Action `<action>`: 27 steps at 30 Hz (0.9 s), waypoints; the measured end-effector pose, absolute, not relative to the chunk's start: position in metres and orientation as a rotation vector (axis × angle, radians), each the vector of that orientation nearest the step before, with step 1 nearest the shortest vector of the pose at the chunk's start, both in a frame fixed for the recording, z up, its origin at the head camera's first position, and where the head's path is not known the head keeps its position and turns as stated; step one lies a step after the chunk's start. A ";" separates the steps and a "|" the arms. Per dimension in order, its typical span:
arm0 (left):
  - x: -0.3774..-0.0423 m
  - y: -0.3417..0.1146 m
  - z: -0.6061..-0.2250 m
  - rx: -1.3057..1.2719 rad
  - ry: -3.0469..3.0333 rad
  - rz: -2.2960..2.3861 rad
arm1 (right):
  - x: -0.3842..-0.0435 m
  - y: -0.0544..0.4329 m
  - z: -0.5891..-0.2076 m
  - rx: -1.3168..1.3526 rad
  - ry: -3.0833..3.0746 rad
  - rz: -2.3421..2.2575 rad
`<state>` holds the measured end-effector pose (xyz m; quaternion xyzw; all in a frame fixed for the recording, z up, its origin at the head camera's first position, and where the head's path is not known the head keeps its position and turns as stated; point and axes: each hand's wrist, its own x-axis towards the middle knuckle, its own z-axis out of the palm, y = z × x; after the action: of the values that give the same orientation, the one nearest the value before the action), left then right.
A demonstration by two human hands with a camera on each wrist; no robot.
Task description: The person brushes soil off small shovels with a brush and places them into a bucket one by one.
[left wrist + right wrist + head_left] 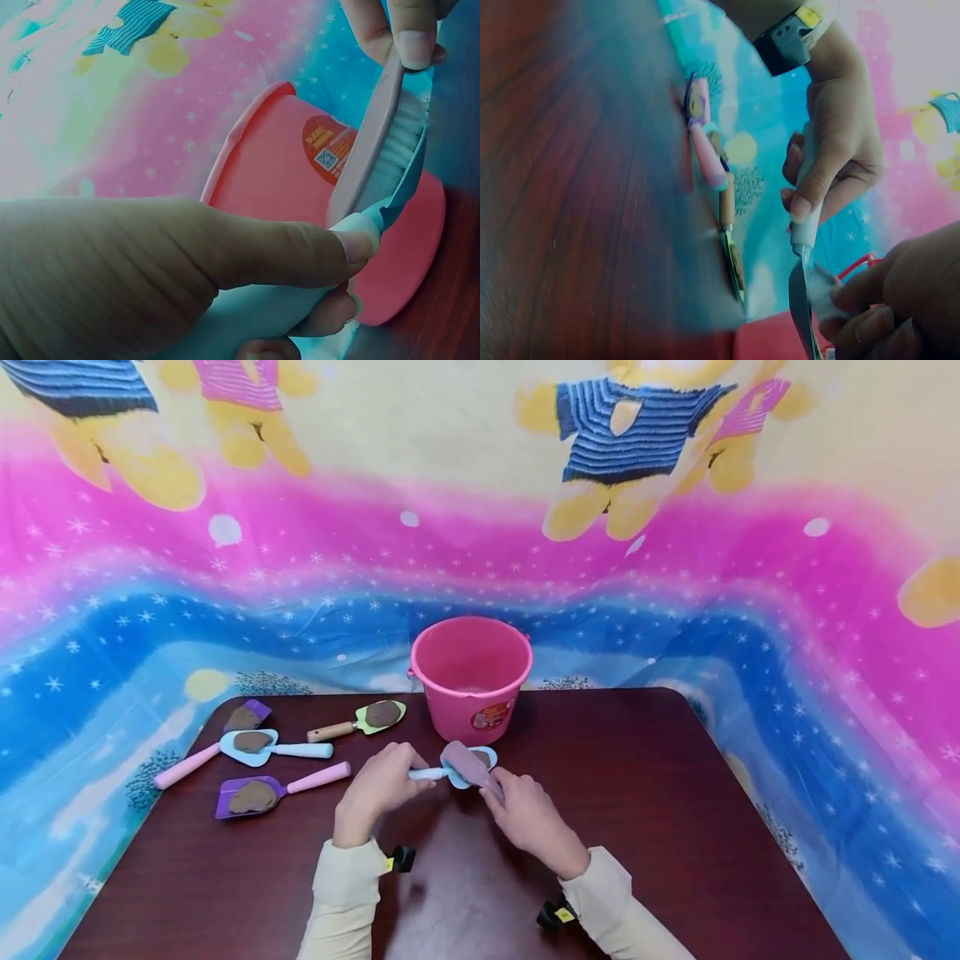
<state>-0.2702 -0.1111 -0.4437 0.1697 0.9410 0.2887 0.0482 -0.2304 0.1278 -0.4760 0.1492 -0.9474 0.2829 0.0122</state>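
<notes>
My left hand (381, 787) grips the handle of a small light blue trowel (427, 773) in front of the pink bucket. In my right hand (531, 817) is a brush (467, 763) with a mauve back, pinched by fingers and thumb. The left wrist view shows the white bristles (397, 154) lying against the blue blade. A bit of brown, clay-like stuff shows on that blade, mostly hidden under the brush. Both hands are close over the table, the right one at the blade end. The right wrist view shows the trowel edge-on.
The pink bucket (450, 714) stands at the table's back. To the left lie a green trowel (363, 720) with a wooden handle, a light blue trowel (303, 750) and two purple trowels (318, 777), each bearing a brown lump. A printed cloth (375, 552) hangs around the table (675, 827).
</notes>
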 end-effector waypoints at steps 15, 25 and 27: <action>-0.274 -0.121 -0.446 0.547 2.858 0.891 | -0.235 0.141 -0.473 0.320 -2.930 0.813; -0.274 -0.126 -0.445 0.514 2.883 0.894 | -0.238 0.145 -0.470 0.259 -2.919 0.825; -0.273 -0.128 -0.444 0.498 2.887 0.893 | -0.240 0.147 -0.470 0.243 -2.918 0.812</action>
<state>-0.2734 -0.1284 -0.4442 0.1625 0.9419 0.2914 0.0392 -0.2396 0.1466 -0.4697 0.0797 -0.9590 0.2670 0.0513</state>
